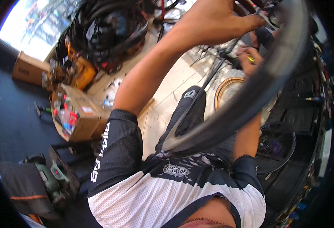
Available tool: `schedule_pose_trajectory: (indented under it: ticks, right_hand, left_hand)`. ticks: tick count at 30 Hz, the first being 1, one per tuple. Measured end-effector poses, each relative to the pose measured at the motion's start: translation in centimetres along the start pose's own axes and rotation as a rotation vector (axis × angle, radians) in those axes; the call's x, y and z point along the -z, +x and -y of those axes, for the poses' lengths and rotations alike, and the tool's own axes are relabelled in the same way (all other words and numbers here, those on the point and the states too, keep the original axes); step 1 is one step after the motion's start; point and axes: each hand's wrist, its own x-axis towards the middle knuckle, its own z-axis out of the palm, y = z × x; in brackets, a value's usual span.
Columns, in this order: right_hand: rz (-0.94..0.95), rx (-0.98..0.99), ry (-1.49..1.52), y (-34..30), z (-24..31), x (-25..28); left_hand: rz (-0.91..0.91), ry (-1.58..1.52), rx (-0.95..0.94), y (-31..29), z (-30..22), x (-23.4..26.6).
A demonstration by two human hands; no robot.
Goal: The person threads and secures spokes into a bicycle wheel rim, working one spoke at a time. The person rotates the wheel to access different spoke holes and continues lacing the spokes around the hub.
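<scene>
A black bicycle tire [250, 87], blurred by motion, slants across the view in front of my body. Its loop narrows to a bend near my lap, and its thinner far side runs up toward my left hand [227, 22]. That hand is raised at the top, thumb stretched out and apart from the fingers, beside the near side of the tire. The top edge cuts off part of its fingers, and no firm grip shows. My right forearm [247, 136] goes up behind the tire, which hides my right hand.
Beyond the tire, a smaller hand [248, 60], seemingly another person's, curls around something yellow-green. A tan-edged ring [219, 93] lies near it. A spoked wheel [290, 148] is at right. At left are an open cardboard box [87, 127] of bottles and a pile of black tires [94, 22].
</scene>
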Motion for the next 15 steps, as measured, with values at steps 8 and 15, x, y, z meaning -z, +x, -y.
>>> schedule_pose_trajectory:
  ticks: [8, 15]
  right_hand:
    - [-0.094, -0.11, 0.203, -0.4, -3.5, 3.9]
    - [-0.028, -0.155, 0.256, -2.3, -4.9, 8.1]
  left_hand:
    - [-0.361, 0.184, 0.546, -22.9, 16.6, 13.0]
    - [-0.612, 0.099, 1.36, -55.1, 32.0, 6.3]
